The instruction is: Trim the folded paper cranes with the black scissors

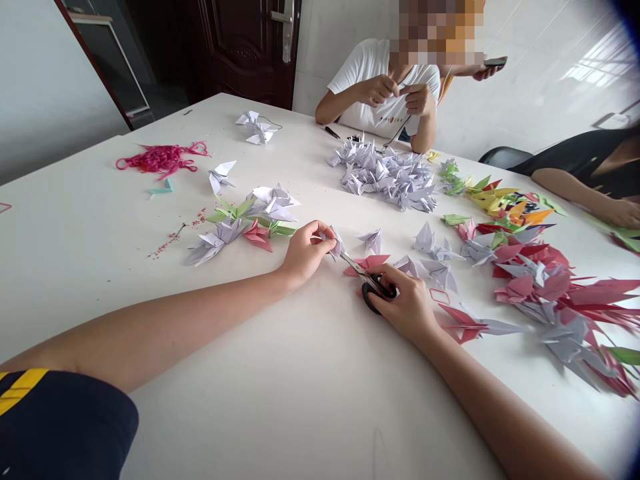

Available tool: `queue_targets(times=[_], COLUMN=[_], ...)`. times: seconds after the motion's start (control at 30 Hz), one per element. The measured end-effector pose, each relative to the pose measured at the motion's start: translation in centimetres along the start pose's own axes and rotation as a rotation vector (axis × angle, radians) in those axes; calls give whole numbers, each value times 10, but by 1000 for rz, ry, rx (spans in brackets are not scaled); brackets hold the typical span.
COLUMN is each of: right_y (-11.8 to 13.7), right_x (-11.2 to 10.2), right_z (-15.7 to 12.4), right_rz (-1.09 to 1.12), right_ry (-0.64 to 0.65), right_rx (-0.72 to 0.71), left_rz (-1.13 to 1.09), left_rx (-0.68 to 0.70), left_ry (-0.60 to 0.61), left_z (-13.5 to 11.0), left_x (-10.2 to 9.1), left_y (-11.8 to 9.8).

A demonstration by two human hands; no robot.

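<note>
Between the fingertips of my left hand (307,252) is a small white paper crane (337,244). My right hand (406,300) is closed around black-handled scissors (373,290), whose blades point left and meet the crane's edge. Whether the blades are parted there is too small to tell. Beyond the scissors lies a red paper crane (367,265), partly covered by them. A loose white crane (371,240) sits just behind it, and more white cranes (440,273) rest right of my right hand. Left of my left hand is a cluster of white, green and red cranes (257,233).
A large heap of white cranes (385,173) is at the far side, before a person in a white shirt (370,67). Coloured cranes (545,273) spread along the right, near another person's arm (585,197). Pink yarn (163,160) lies far left on the white table (280,387).
</note>
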State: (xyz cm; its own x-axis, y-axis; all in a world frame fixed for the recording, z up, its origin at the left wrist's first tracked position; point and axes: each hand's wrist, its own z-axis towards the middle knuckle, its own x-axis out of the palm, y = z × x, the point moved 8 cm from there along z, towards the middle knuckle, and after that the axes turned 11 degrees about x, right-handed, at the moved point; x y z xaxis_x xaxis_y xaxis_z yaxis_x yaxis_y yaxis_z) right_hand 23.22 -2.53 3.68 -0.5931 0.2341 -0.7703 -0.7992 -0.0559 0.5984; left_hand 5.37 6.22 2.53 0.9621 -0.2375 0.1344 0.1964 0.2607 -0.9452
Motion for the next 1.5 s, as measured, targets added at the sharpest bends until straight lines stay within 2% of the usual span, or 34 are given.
queue_targets(times=[1.5], right_y=[0], right_x=[1], right_z=[1], right_rz=[1], right_ry=[-1], right_rx=[-11], left_rz=[109], left_rx=[5], left_ry=[57], left_z=[-1], left_x=[2], left_y=[0])
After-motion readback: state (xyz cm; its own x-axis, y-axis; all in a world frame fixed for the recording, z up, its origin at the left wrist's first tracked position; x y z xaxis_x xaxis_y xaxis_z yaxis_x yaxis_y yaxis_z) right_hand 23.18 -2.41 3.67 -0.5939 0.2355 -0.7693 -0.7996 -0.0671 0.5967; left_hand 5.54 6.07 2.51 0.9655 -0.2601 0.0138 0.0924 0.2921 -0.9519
